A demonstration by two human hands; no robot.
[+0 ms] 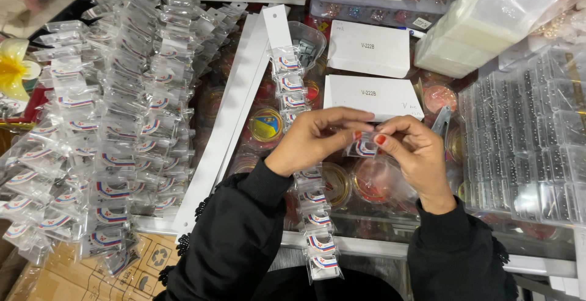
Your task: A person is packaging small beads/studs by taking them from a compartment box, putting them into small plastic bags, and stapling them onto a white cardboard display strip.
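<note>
My left hand [314,139] and my right hand [415,151] meet over the middle of the counter, both pinching one small clear plastic bag [364,147] with a red, white and blue item inside. Under my left wrist runs a white card strip [278,26] carrying a row of the same small bags [292,84], which continues down past my black sleeve to bags [321,258] near the counter's front edge.
Several filled strips of small bags [122,124] are heaped at the left. Two white boxes [368,48] lie behind my hands. Clear compartment boxes [525,142] stand at the right, round clear cases [267,124] cover the counter, and a stack of clear bags [482,26] sits at the back right.
</note>
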